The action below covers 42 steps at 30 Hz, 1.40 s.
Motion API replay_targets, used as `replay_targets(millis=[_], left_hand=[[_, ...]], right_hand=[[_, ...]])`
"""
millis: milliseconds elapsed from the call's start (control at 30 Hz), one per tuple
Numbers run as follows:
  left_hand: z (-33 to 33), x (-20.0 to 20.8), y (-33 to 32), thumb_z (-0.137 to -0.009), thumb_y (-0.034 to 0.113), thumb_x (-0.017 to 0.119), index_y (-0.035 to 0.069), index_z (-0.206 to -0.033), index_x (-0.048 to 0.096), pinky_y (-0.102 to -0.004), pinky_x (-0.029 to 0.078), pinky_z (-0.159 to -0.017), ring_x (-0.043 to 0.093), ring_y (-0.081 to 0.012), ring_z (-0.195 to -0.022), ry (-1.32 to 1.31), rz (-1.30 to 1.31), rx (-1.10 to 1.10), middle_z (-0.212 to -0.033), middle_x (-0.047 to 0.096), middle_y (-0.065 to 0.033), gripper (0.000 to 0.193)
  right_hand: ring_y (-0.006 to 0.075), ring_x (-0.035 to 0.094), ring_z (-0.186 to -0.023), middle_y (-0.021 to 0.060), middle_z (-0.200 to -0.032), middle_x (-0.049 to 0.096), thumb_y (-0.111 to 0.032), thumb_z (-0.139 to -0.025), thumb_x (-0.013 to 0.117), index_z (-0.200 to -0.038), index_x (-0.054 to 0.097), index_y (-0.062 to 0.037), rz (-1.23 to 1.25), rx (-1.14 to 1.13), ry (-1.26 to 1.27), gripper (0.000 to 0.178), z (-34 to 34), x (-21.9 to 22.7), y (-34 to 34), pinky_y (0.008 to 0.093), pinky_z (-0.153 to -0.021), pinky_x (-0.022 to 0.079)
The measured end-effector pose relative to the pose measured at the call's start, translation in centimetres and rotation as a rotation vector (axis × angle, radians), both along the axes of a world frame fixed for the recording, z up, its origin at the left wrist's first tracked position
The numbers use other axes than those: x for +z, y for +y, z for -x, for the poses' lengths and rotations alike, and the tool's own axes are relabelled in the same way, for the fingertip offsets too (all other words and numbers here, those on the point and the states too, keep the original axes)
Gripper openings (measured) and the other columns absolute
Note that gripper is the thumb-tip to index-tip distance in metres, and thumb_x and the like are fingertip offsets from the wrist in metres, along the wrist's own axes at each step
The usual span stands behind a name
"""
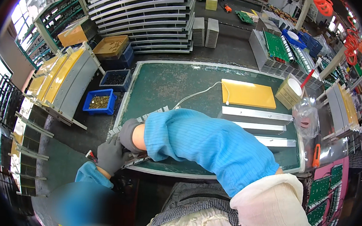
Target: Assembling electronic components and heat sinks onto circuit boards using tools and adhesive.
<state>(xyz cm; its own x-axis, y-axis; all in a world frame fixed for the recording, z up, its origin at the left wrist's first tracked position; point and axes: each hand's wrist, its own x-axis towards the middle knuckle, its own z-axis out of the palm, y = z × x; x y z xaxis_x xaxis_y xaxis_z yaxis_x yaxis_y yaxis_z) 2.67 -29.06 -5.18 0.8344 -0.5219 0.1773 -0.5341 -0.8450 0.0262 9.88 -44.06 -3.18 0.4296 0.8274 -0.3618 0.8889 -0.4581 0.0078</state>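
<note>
My left hand (110, 156), in a grey glove, is at the mat's lower left corner with its fingers bent in against the end of a metal strip assembly. What it grips is hidden. Close beside it, my right hand (128, 136), gloved too, bends down over the same piece; its fingers are out of sight. The strip assembly (162, 110), silvery with small tabs along its edge, runs up to the right and passes partly under my right forearm. A small red and white tip (90, 154) sticks out left of my left hand; its kind cannot be made out.
On the green mat (171, 76) lie a yellow panel (249, 94) with a white cable (199, 95) and several metal bars (256, 114). Blue bins (100, 102) stand left. An orange-handled cutter (316, 155), a plastic bag (306, 117) and a box (289, 93) are right.
</note>
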Motion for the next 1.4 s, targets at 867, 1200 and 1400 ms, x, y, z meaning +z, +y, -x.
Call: replay_targets(millis=[867,1200,1400], left_hand=[[-1.6,-1.7,2.6,-0.065,0.059,0.077,-0.001,-0.117,0.061,-0.0330,0.051,-0.062,0.068,-0.0222,-0.083,-0.208,0.026,-0.139,-0.097,0.068,-0.0101,0.081],[-0.4,-1.8,1.8,-0.067,0.064,0.073,0.000,-0.119,0.057,-0.0361,0.054,-0.072,0.067,-0.0262,-0.090,-0.155,0.023,-0.050,-0.099,0.066,-0.0098,0.084],[0.6,3.3,-1.3,-0.071,0.056,0.074,0.001,-0.129,0.054,-0.0419,0.049,-0.093,0.062,-0.0343,-0.109,0.104,0.042,0.046,-0.117,0.066,-0.0172,0.083]], right_hand=[[0.0266,0.070,-0.085,0.0092,-0.089,0.071,-0.036,-0.078,0.070,-0.088,0.076,-0.0118,0.163,0.053,0.065,0.027,-0.2,3.3,0.7,0.0398,-0.071,0.055],[0.0336,0.064,-0.096,0.0166,-0.100,0.068,-0.040,-0.064,0.080,-0.108,0.065,-0.0003,-0.100,-0.090,0.013,0.062,1.2,2.4,-2.6,0.0426,-0.084,0.052],[0.0329,0.051,-0.122,0.0162,-0.130,0.056,-0.047,-0.066,0.080,-0.140,0.046,-0.0032,-0.197,-0.185,-0.134,0.093,2.9,6.6,-11.5,0.0421,-0.102,0.044]])
